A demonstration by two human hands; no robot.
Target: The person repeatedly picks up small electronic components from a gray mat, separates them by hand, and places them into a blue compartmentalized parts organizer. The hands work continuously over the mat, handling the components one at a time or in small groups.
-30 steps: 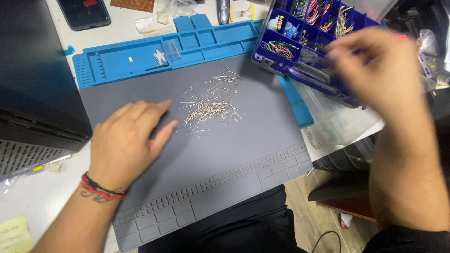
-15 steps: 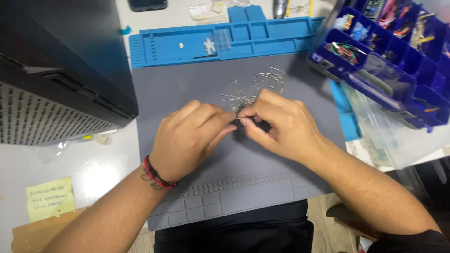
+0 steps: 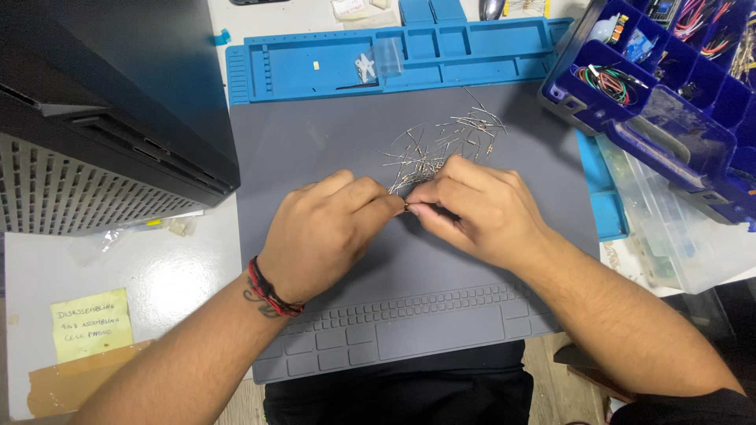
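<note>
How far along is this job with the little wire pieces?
Done: a pile of small wire-legged parts lies spread on the grey mat. In hand: the left hand and right hand pinch one part between their fingertips. Left: nearly all the pile sits untouched; no sorted group shows.

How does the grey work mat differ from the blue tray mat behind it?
The grey work mat is mostly flat, with small moulded cells only along its near edge; the blue tray mat is divided into raised compartments along its whole length. The grey mat carries a loose pile of thin-leaded components and both hands; the blue one holds only a few small parts. Both lie flat on the white bench.
</note>
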